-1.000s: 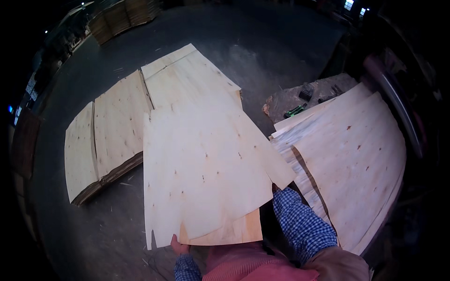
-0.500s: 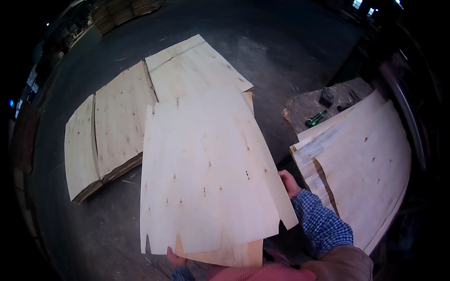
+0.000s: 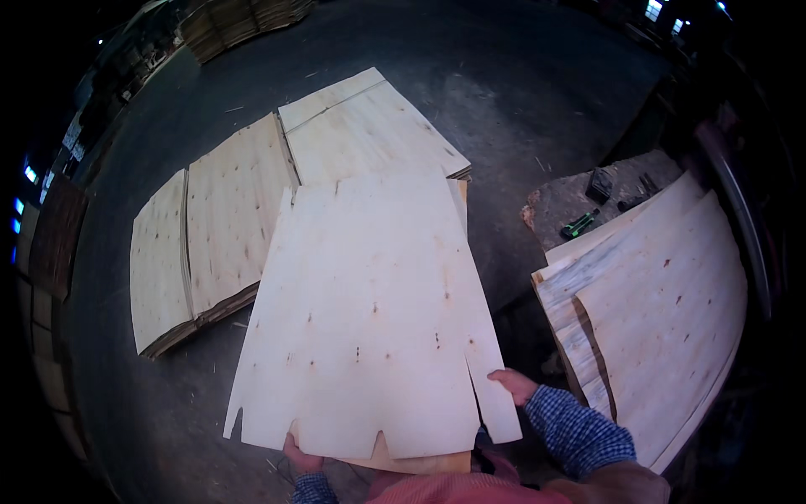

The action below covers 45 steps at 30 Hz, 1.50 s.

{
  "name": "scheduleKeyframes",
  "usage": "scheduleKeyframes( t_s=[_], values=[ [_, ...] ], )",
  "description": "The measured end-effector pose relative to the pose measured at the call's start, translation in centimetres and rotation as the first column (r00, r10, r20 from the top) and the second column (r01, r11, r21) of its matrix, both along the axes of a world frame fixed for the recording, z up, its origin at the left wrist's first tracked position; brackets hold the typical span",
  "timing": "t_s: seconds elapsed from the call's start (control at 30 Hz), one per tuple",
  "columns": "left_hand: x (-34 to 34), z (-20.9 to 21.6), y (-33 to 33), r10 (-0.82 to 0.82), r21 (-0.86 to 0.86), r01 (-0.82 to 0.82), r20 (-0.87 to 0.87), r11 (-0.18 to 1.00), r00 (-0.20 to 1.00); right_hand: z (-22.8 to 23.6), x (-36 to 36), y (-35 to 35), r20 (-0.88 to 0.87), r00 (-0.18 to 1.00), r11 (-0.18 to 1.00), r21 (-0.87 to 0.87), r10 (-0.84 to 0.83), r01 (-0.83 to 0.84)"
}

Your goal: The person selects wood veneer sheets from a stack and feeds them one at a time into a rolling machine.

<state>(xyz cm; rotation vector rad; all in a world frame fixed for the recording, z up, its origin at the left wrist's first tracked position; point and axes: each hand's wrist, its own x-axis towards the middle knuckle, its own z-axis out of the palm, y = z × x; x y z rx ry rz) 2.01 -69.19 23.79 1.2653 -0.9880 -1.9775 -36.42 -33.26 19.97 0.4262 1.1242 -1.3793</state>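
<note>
A large pale wood veneer sheet with small dark knots spans the middle. Its near edge is ragged, with notches and a long split at the right. My left hand is closed on the near edge, left of centre, thumb on top. My right hand pinches the right edge, on the strip beside the split. The fingers of both hands are partly hidden under the sheet. Beneath the near edge shows a more yellowish sheet. The held sheet's far end overlaps a veneer stack.
Bundled veneer stacks lie on the dark floor at left. To the right, more veneer sheets lie beside a rough slab bearing a green and black utility knife and a small black box. Another stack stands far back.
My right hand has come nearer along the sheet's right edge. The sheet's near end has shifted left, and the split at its right now shows. My left hand has moved slightly left.
</note>
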Motion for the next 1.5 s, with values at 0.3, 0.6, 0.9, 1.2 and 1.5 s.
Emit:
scheduleKeyframes(
  t_s=[0.3,0.6,0.9,1.2,1.5],
  values=[
    [0.3,4.7,-4.1,-0.113,-0.087,0.116,0.032,0.989,0.993,-3.1,5.4,-2.4,0.383,0.922,0.994,-0.069,-0.049,0.082],
    [3.9,2.7,-1.5,-0.345,-0.321,0.764,0.748,0.559,0.566,9.2,2.2,-7.3,-0.226,0.967,0.991,-0.047,0.114,-0.128],
    [6.9,-13.0,10.1,0.002,0.382,0.074,-0.193,0.921,0.981,25.9,4.3,-7.8,-0.498,0.852,0.974,-0.063,0.160,-0.219],
    [-5.3,-3.0,19.0,-0.327,-0.097,0.313,-0.332,0.945,0.885,35.2,7.8,15.1,-0.707,0.685,0.969,-0.246,-0.176,-0.005],
    [-19.6,16.3,31.5,-0.731,-0.348,0.646,-0.396,0.679,0.556,34.9,14.5,39.2,-0.731,0.433,0.832,-0.339,-0.527,0.440]
  ],
)
